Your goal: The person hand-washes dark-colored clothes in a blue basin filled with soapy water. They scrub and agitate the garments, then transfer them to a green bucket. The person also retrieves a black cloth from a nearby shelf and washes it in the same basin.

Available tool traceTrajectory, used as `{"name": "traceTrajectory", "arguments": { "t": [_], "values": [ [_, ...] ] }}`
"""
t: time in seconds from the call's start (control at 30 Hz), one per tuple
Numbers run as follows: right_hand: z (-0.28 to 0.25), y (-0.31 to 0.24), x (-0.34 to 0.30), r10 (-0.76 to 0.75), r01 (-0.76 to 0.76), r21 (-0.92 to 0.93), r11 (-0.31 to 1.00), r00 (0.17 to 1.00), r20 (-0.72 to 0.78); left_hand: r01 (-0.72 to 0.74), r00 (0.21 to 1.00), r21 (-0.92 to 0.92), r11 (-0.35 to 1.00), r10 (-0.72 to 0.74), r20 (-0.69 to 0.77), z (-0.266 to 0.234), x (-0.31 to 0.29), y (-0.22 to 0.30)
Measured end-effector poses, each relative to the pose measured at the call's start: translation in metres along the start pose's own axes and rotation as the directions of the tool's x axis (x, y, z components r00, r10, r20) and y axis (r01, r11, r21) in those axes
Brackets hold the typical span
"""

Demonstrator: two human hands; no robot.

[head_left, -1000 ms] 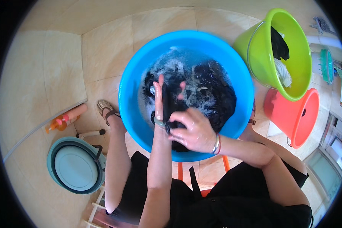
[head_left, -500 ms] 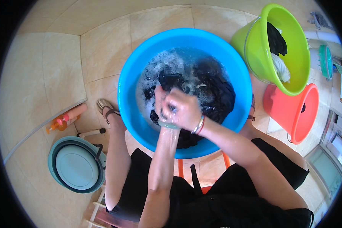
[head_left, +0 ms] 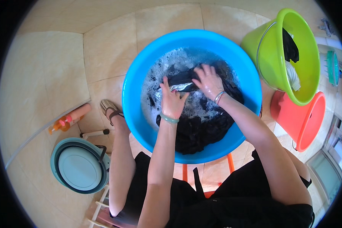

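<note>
A big blue basin [head_left: 131, 95] holds sudsy water and soaked dark clothes [head_left: 197, 133]. Across the middle of the water stretches a black garment [head_left: 182, 77] with a pale, silvery strip [head_left: 181, 87] along it. My left hand [head_left: 173, 104], with a green bangle at the wrist, is at the near-left end of that strip, thumb and fingers apart. Over the garment's right end lies my right hand [head_left: 210, 81], fingers spread and touching the black cloth. Neither hand is closed around anything that shows. Foam hides part of the clothes under the water.
A lime-green bucket [head_left: 268, 49] with black and white cloth inside stands at the far right. Nearer is a coral-red bucket [head_left: 292, 117]. To the left are a grey-green collapsible basin [head_left: 79, 171] and pink and orange bottles [head_left: 74, 116] by the wall. My legs flank the blue basin.
My hands were together, rubbing at the left of the basin. They have parted, the right hand moving up and right; the black garment with the pale strip is now spread between them.
</note>
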State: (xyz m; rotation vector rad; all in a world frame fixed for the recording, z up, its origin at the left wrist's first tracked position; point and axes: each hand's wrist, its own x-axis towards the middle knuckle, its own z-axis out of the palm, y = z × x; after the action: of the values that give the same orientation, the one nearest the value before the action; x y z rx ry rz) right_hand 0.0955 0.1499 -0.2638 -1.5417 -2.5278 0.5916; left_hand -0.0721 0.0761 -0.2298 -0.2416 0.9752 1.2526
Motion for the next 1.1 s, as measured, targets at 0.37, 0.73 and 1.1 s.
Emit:
{"name": "traceTrajectory", "arguments": {
  "t": [0.37, 0.73, 1.1],
  "values": [
    [-0.058, -0.078, -0.020, -0.110, 0.112, 0.501, 0.858, 0.993, -0.034, 0.190, 0.961, -0.108, 0.976, -0.162, 0.222, -0.018, 0.007, -0.002],
    [-0.098, -0.158, -0.077, -0.217, 0.328, 0.421, 0.846, 0.932, -0.289, 0.303, 0.883, -0.253, 0.919, -0.171, 0.437, 0.019, -0.051, -0.003],
    [-0.031, -0.052, -0.005, 0.059, 0.020, 0.326, 0.945, 0.971, -0.232, -0.139, 0.943, -0.006, 0.990, 0.130, -0.307, 0.026, -0.060, -0.029]
  ]
}}
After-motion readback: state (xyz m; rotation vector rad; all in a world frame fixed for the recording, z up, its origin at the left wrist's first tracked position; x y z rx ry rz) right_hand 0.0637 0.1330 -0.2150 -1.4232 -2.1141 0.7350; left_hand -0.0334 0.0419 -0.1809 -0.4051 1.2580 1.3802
